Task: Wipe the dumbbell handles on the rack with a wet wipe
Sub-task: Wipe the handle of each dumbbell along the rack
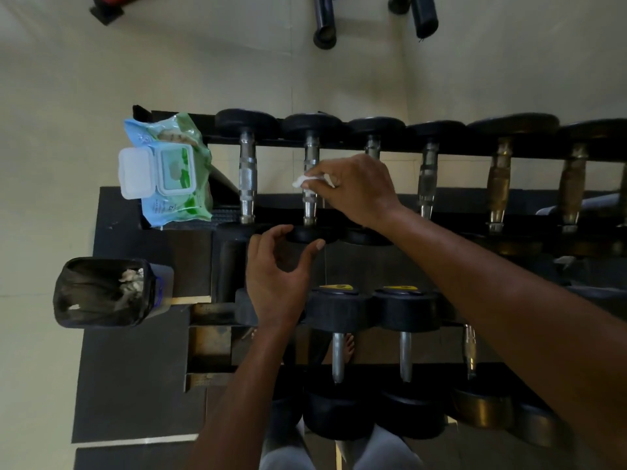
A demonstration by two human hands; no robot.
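Right hand (356,188) on the top tier of the rack (475,149), grip pinched on a crumpled wet wipe (307,180), pressing it against the middle of the second dumbbell handle (311,184) from the left end. Left hand (278,266) just below that grip, fingers half-curled and spread around the near head (310,234) of the same dumbbell; cannot tell if it truly touches or only cups it.

Left of the grip: one bright handle (247,179), then the wipe pack (169,171) with lid flipped open. Further down-left, a lined bin (105,293) holding used wipes. Right of the grip: four more handles, the far two (498,184) brownish, likely tarnished.

Risks, as judged:
- Dumbbell may roll under the rubbing if the left hand is not bracing; head could nip fingers against its neighbour.
- Wipe is small and bunched; knurling may snag or shred it.
- Open lid lets the pack dry out.
- Underside of the handle is easily missed without a turn.
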